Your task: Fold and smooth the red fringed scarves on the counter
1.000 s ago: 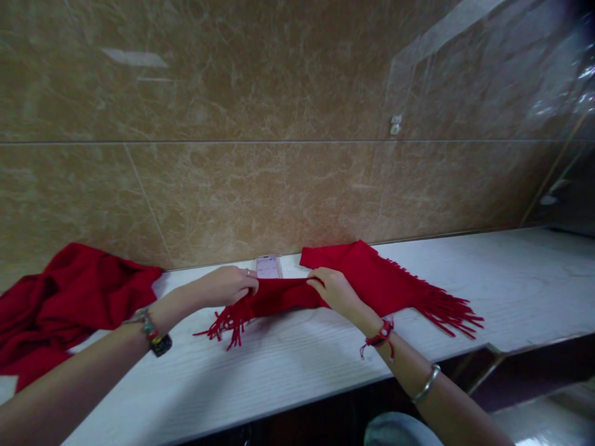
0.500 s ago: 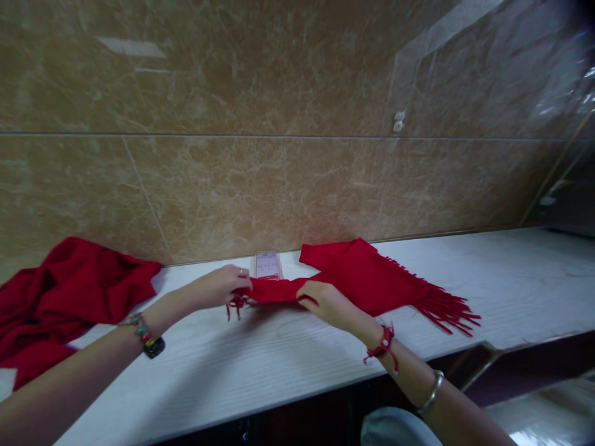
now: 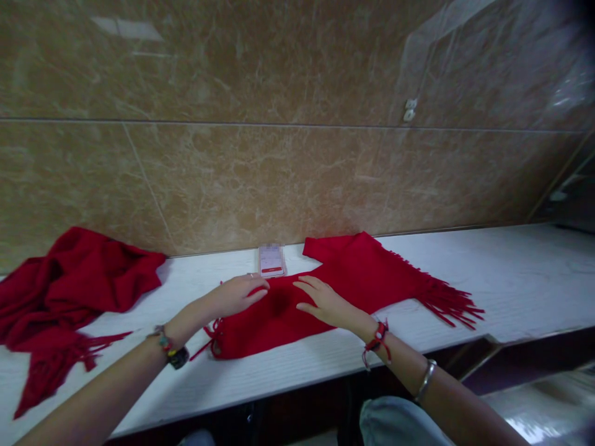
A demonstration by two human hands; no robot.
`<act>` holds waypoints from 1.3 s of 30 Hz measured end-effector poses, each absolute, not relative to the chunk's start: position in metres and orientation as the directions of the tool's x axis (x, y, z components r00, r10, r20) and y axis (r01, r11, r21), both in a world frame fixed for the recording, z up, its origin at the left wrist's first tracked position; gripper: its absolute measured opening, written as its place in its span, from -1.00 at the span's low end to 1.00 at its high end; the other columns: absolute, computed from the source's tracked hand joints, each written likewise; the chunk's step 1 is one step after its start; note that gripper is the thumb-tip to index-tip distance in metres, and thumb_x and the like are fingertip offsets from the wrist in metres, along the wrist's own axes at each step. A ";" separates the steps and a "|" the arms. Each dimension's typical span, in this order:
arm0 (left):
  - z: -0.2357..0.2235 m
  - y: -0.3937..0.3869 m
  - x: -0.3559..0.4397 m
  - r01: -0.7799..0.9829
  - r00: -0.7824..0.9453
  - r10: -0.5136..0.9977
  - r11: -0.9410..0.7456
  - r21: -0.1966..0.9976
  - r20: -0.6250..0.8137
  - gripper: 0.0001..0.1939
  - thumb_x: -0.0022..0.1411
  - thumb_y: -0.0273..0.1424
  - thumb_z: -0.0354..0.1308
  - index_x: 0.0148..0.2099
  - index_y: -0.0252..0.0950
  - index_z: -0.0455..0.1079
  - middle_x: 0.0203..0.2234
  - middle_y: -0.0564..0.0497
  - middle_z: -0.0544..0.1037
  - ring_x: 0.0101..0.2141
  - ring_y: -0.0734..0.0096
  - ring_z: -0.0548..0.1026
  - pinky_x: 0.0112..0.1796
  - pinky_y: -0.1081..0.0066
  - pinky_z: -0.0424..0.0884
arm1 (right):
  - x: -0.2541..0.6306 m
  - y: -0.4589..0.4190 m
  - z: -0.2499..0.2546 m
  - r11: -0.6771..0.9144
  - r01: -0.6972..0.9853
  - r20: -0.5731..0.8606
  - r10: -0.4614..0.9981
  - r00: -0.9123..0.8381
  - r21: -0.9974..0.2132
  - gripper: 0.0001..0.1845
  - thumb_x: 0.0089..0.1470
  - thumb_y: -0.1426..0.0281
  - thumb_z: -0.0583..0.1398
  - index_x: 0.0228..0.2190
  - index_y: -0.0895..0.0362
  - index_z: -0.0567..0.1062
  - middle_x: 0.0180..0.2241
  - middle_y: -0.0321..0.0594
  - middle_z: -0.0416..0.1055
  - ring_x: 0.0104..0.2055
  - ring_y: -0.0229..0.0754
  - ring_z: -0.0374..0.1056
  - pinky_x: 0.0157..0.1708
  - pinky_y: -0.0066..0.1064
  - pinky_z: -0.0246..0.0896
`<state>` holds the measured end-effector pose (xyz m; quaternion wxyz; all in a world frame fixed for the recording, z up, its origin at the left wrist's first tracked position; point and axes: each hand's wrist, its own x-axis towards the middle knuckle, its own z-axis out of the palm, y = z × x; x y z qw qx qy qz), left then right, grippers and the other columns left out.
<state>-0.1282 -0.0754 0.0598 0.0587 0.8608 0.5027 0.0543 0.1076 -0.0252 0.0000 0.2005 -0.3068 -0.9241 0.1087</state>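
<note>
A red fringed scarf (image 3: 279, 337) lies spread across the white counter, its long fringe pointing right and thin tied strands at its left end. My left hand (image 3: 237, 295) rests on the scarf's upper left edge, fingers stretched out. On the same cloth, a little to the right, my right hand (image 3: 325, 302) is open with its fingers apart and the thumb spread. Neither hand grips the fabric. Just behind the scarf, against the wall, lies a phone (image 3: 271, 259) with a lit screen.
A second red fringed cloth (image 3: 100, 275) is bunched up at the left of the white counter (image 3: 506, 279). Behind the counter rises a brown marbled tile wall (image 3: 260, 186). The counter's front edge runs close below my forearms, with a dark space under it.
Both hands have let go of the scarf's edge and opened. The held-up flap now lies flat toward the front of the counter. My left hand has shifted slightly right.
</note>
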 end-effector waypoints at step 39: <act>0.051 -0.043 -0.233 0.738 0.296 0.924 -0.060 0.672 -0.243 -0.61 -0.02 -0.16 0.11 -0.18 -0.28 0.23 -0.45 0.08 0.43 -0.45 0.49 0.38 -0.45 0.50 0.28 | 0.101 -0.016 -0.030 0.801 0.592 0.168 0.598 -0.783 -0.090 -0.43 0.12 0.07 -0.13 0.11 0.02 0.08 0.17 -0.09 -0.04 0.20 0.05 -0.16 0.05 0.10 -0.20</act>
